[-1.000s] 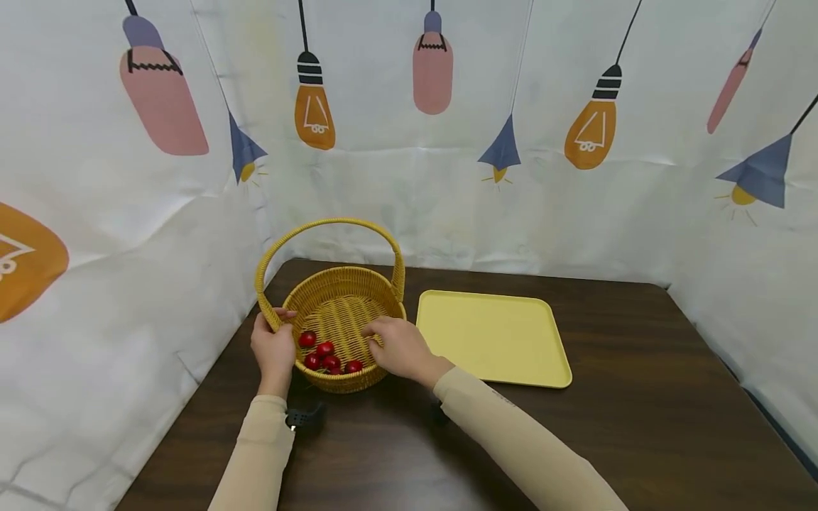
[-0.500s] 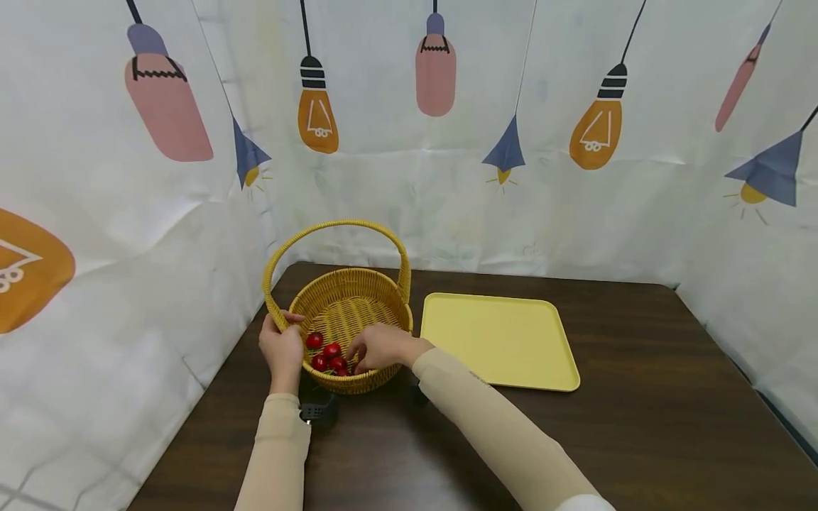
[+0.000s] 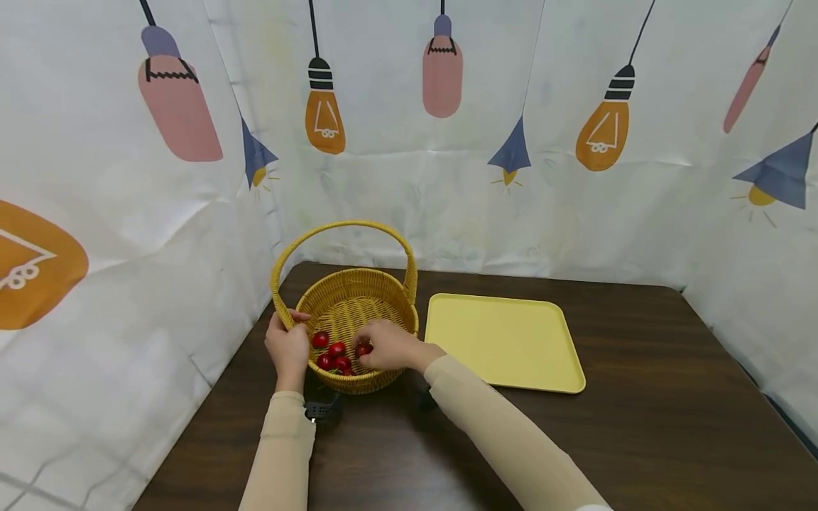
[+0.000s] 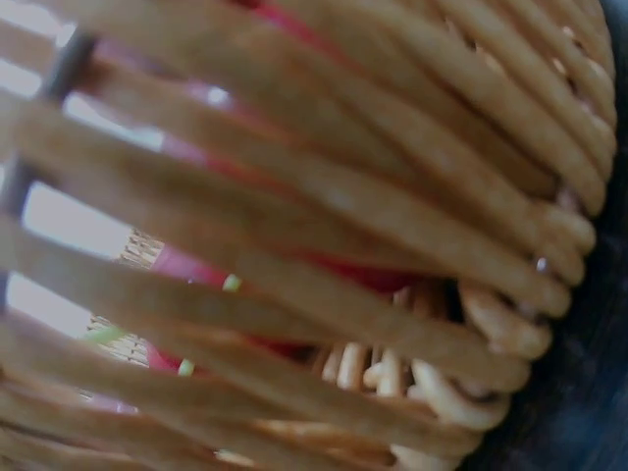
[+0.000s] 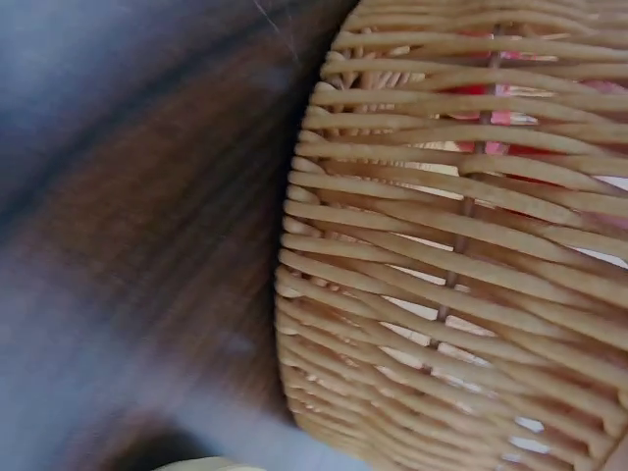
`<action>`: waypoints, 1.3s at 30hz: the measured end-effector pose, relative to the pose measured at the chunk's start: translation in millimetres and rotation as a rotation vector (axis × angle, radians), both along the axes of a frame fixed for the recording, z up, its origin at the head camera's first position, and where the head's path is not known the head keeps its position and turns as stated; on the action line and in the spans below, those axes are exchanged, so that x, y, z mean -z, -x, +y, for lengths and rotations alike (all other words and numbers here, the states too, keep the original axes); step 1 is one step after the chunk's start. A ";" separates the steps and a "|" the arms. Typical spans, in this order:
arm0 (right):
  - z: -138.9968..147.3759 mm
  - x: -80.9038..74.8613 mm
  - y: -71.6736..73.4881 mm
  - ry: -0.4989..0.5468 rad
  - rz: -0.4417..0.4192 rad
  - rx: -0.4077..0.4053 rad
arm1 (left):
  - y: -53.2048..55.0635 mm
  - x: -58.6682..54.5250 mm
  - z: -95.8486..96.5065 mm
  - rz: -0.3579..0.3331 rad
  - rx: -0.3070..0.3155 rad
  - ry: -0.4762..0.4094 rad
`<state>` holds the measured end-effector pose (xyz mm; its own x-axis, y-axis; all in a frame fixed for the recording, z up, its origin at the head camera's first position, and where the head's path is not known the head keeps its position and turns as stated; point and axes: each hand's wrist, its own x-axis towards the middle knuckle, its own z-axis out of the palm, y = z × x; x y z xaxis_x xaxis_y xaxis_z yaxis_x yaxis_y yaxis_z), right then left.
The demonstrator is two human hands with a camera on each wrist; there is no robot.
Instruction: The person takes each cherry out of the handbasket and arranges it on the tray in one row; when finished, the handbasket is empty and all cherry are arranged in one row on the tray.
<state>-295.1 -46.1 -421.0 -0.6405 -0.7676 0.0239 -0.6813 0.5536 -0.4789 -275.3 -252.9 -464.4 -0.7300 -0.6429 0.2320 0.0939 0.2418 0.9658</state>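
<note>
A yellow wicker basket (image 3: pixel 351 285) with a tall arched handle stands at the left of the dark table. My left hand (image 3: pixel 289 351) grips its left side where the handle meets the rim, thumb toward the inside. Several shiny red cherries (image 3: pixel 336 349) lie in the near left part of the basket. Over the basket's right near rim reaches my right hand (image 3: pixel 388 345), pinching one cherry (image 3: pixel 363 350) between thumb and fingers. Both wrist views are filled by the basket's outer weave (image 4: pixel 294 186), (image 5: pixel 442 226), with red showing through the gaps; neither hand's fingers show there.
A flat yellow tray (image 3: pixel 505 341) lies just right of the basket. The dark wooden table (image 3: pixel 639 397) extends to the right and toward me. White cloth walls (image 3: pixel 409 191) with printed lamps close off the back and sides.
My right hand went down among the cherries at the basket's near side, took hold of one, and has lifted slightly with it. My left hand keeps its grip on the basket.
</note>
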 end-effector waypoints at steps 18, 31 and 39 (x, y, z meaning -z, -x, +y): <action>51.3 6.4 -18.1 0.875 -0.211 0.295 | -0.8 -3.5 2.4 0.004 0.007 -0.008; 104.0 8.0 -0.2 1.153 -0.319 0.368 | -0.3 -0.3 1.5 -0.003 0.011 -0.014; 120.9 16.8 13.4 1.234 -0.324 0.484 | 0.5 -2.9 2.7 0.001 0.012 -0.008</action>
